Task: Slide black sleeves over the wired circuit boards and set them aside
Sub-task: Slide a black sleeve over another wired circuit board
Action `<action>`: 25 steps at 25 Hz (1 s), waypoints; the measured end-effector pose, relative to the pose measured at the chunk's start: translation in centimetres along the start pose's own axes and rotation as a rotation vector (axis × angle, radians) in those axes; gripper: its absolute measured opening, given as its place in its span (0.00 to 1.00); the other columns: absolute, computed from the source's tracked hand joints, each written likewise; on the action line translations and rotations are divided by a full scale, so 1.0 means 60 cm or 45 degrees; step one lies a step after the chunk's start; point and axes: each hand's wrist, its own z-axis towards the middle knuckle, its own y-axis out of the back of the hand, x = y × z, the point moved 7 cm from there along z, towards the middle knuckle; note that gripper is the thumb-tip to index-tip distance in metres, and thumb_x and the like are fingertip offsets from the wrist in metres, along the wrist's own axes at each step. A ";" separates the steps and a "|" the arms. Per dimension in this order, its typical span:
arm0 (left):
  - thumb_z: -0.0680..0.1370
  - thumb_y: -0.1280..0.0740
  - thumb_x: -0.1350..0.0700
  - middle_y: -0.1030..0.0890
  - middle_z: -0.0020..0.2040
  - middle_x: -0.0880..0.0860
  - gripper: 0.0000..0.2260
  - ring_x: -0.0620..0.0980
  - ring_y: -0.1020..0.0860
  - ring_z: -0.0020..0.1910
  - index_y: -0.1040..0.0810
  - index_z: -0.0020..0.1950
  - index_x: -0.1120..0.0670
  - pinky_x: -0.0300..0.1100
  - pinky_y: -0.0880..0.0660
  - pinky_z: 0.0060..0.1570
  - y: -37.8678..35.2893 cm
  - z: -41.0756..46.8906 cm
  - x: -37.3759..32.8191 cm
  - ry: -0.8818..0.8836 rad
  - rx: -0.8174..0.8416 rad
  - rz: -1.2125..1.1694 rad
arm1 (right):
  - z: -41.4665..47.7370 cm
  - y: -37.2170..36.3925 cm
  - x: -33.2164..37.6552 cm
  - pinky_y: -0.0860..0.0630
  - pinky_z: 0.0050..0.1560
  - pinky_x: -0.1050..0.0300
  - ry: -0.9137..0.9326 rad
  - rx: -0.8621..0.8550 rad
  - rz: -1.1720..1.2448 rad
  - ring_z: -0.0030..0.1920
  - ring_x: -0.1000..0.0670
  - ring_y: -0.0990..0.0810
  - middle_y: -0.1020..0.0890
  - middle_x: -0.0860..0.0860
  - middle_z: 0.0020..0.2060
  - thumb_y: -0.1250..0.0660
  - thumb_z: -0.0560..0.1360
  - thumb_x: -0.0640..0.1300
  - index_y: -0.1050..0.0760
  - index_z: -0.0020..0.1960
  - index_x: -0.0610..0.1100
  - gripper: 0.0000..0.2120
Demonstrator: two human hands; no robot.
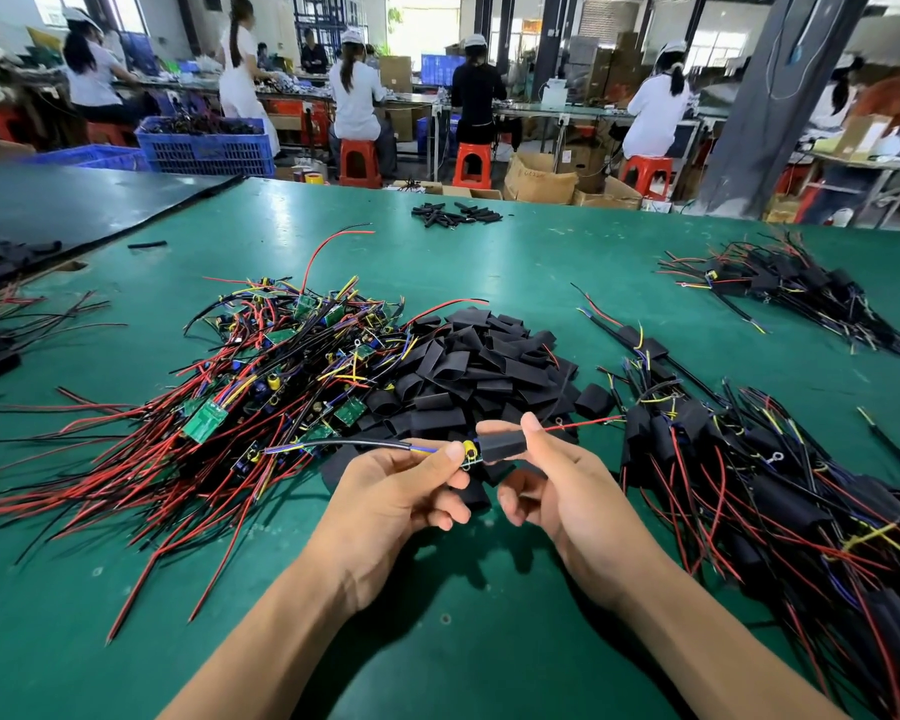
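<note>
My left hand (401, 491) pinches a wired circuit board (470, 452) by its wire end; a yellow part shows beside my thumb. My right hand (552, 475) grips a black sleeve (504, 445) that covers most of the board, and a red wire sticks out of the sleeve's right end. Both hands hover above the green table (437, 615). A heap of bare wired boards (261, 376) lies to the left. Loose black sleeves (479, 366) are piled in the middle. Sleeved boards (780, 485) lie heaped at the right.
Another bundle of sleeved boards (791, 288) lies at the far right, and a few black tubes (455, 214) sit near the far edge. A dark mat (74, 205) covers the left corner. Workers sit on red stools at benches behind.
</note>
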 end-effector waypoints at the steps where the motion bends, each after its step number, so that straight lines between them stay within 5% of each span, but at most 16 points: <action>1: 0.70 0.26 0.54 0.19 0.36 0.56 0.06 0.50 0.23 0.28 0.16 0.40 0.56 0.37 0.27 0.29 0.000 -0.001 -0.001 -0.017 0.002 0.024 | 0.000 0.000 0.000 0.31 0.31 0.62 -0.011 0.005 -0.005 0.29 0.52 0.27 0.16 0.49 0.39 0.35 0.72 0.63 0.15 0.54 0.47 0.23; 4: 0.69 0.26 0.54 0.18 0.37 0.57 0.07 0.50 0.22 0.28 0.15 0.42 0.57 0.37 0.26 0.30 0.002 0.000 -0.004 -0.059 0.005 0.031 | -0.003 -0.002 -0.005 0.31 0.32 0.62 -0.084 0.025 0.042 0.30 0.52 0.27 0.17 0.49 0.37 0.34 0.71 0.62 0.15 0.54 0.47 0.23; 8: 0.69 0.26 0.55 0.17 0.39 0.57 0.06 0.48 0.21 0.29 0.13 0.42 0.56 0.36 0.25 0.32 0.005 0.004 -0.005 -0.094 0.012 -0.038 | -0.005 -0.013 -0.012 0.33 0.35 0.60 -0.151 0.091 0.135 0.31 0.53 0.29 0.16 0.46 0.47 0.37 0.75 0.58 0.16 0.57 0.44 0.22; 17: 0.66 0.25 0.55 0.15 0.38 0.54 0.04 0.44 0.20 0.28 0.14 0.34 0.56 0.35 0.23 0.29 0.003 0.005 0.027 0.297 -0.024 -0.318 | -0.007 -0.013 -0.005 0.35 0.31 0.61 -0.044 -0.030 0.043 0.28 0.53 0.29 0.16 0.47 0.43 0.35 0.73 0.59 0.15 0.53 0.47 0.20; 25: 0.67 0.21 0.57 0.20 0.37 0.53 0.12 0.48 0.25 0.29 0.14 0.50 0.53 0.37 0.30 0.30 -0.003 0.002 0.002 -0.040 0.052 -0.022 | -0.009 -0.004 -0.012 0.36 0.29 0.62 -0.274 -0.118 0.338 0.24 0.54 0.35 0.22 0.49 0.33 0.31 0.68 0.59 0.17 0.42 0.45 0.17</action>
